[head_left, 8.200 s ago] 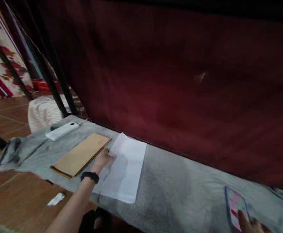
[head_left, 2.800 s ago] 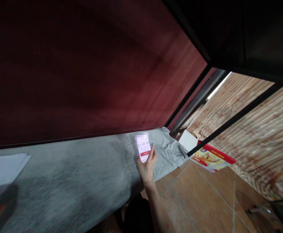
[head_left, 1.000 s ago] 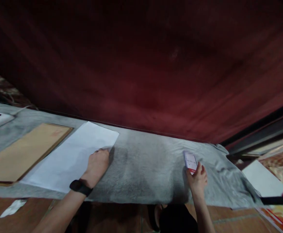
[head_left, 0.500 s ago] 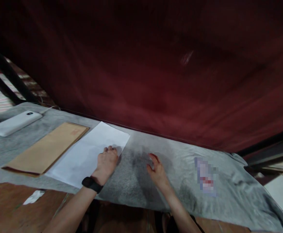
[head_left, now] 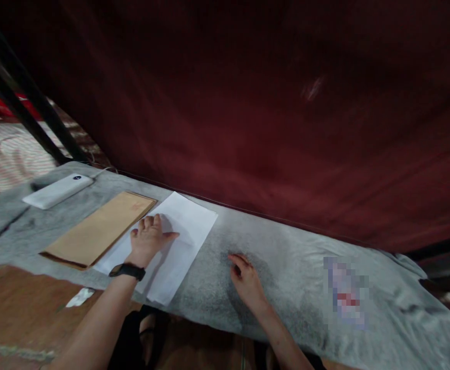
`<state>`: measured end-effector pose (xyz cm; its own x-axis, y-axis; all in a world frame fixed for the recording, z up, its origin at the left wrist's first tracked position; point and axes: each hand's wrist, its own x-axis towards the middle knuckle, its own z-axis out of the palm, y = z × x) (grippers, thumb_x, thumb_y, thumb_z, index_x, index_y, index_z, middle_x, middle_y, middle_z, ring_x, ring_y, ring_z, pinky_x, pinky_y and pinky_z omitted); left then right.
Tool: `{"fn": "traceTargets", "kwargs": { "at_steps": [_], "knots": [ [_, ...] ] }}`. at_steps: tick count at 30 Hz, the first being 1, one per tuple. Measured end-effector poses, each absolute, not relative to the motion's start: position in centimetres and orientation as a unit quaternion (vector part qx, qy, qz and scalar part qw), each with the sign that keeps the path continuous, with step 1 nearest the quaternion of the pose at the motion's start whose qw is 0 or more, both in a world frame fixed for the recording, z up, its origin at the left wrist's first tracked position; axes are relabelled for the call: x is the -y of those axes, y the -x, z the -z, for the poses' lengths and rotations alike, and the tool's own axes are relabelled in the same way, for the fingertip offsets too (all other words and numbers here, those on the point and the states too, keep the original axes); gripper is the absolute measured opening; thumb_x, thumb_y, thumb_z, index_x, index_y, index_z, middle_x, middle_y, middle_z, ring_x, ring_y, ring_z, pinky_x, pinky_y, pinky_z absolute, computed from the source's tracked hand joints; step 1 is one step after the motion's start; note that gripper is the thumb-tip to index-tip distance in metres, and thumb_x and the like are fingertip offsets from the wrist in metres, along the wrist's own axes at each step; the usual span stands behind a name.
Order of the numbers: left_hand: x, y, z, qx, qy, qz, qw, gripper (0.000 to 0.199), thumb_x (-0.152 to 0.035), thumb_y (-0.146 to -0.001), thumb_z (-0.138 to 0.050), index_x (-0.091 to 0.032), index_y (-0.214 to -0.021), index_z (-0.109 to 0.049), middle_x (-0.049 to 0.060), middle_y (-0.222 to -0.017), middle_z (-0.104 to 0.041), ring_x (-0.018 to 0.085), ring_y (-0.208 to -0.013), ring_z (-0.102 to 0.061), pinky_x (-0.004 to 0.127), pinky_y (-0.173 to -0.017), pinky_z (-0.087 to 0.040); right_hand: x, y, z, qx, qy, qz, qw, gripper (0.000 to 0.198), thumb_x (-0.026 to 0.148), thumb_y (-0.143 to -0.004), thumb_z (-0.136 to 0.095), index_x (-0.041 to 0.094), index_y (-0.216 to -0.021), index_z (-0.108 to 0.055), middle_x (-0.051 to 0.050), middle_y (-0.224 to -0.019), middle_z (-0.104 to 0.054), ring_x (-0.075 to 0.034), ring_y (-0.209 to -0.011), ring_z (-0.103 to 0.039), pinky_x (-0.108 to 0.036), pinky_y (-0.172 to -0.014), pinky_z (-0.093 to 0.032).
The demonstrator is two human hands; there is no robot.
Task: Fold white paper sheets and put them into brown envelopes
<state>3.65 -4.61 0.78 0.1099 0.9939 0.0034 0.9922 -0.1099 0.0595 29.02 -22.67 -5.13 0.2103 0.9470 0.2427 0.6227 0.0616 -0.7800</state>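
Observation:
My left hand (head_left: pixel 150 237), with a black band on its wrist, is over white paper (head_left: pixel 188 226) with its fingers and thumb spread. Whether the palm presses on the sheet I cannot tell. The paper lies lengthwise from back to front, its left side next to a stack of brown envelopes (head_left: pixel 101 228). To the right, my right hand (head_left: pixel 247 281) hovers over or rests on the grey cloth (head_left: pixel 286 267). Its fingers are loosely curled, a gap shows between thumb and forefinger, and nothing is visible in it.
A white oblong device (head_left: pixel 58 191) with a cable lies at the left end. A blurred-out item (head_left: pixel 344 295) lies on the cloth at right. Behind the narrow surface hangs a dark red curtain (head_left: pixel 240 128). A white scrap (head_left: pixel 80 297) is on the brown floor (head_left: pixel 28 308).
My left hand has moved left across the paper and its fingers have spread from a curled shape. The right hand's fingers have curled in somewhat. The view has turned slightly left.

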Motion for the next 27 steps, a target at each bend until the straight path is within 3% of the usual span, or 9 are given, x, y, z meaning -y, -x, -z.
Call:
{"fn": "traceTargets", "kwargs": {
  "at_steps": [7,13,15,20,27],
  "knots": [
    [5.6,-3.8,-1.2,-0.668,-0.742,0.032,0.04,0.073,-0.067,-0.085,-0.056,-0.008,-0.128,-0.061,0.027,-0.136,-0.059,0.041,-0.128,-0.052,0.049,-0.099,-0.043,23.1,-29.1,4.7,0.629,0.653,-0.18,0.382,0.044,0.007,-0.087,-0.046,0.024,-0.119,-0.072,-0.007,-0.125,-0.071,-0.023,-0.116,-0.066,-0.043,-0.105,-0.052],
    [11.0,-8.4,-1.6,-0.614,-0.786,0.047,0.047,0.054,-0.05,-0.088,-0.061,-0.004,-0.115,-0.071,0.029,-0.13,-0.062,0.042,-0.124,-0.053,0.046,-0.088,-0.048,22.8,-28.5,4.8,0.615,0.664,-0.174,0.389,0.039,0.013,-0.091,-0.048,0.023,-0.121,-0.071,-0.009,-0.121,-0.071,-0.025,-0.115,-0.065,-0.045,-0.106,-0.05],
    [11.2,-8.8,-2.0,-0.608,-0.791,0.028,0.061,0.054,-0.051,-0.092,-0.055,-0.002,-0.108,-0.072,0.03,-0.117,-0.067,0.041,-0.116,-0.058,0.046,-0.087,-0.048,22.6,-28.0,5.1,0.594,0.672,-0.175,0.407,0.036,0.017,-0.092,-0.05,0.023,-0.122,-0.07,-0.01,-0.12,-0.071,-0.026,-0.114,-0.065,-0.044,-0.105,-0.05],
    [9.5,-7.0,-2.4,-0.63,-0.775,0.006,0.041,0.062,-0.048,-0.088,-0.059,-0.004,-0.132,-0.059,0.026,-0.128,-0.063,0.04,-0.121,-0.056,0.047,-0.094,-0.046,22.0,-26.8,5.8,0.501,0.694,-0.225,0.465,0.036,0.027,-0.091,-0.055,0.024,-0.124,-0.067,-0.007,-0.105,-0.073,-0.023,-0.092,-0.07,-0.038,-0.088,-0.056],
    [7.8,-4.8,-1.2,-0.649,-0.756,0.029,0.078,0.064,-0.048,-0.081,-0.062,-0.007,-0.131,-0.058,0.025,-0.127,-0.063,0.039,-0.119,-0.061,0.048,-0.097,-0.046,21.0,-26.2,6.8,0.391,0.668,-0.357,0.524,0.037,0.031,-0.082,-0.06,0.027,-0.118,-0.069,-0.004,-0.099,-0.074,-0.022,-0.084,-0.07,-0.037,-0.078,-0.057]
  ]
}}
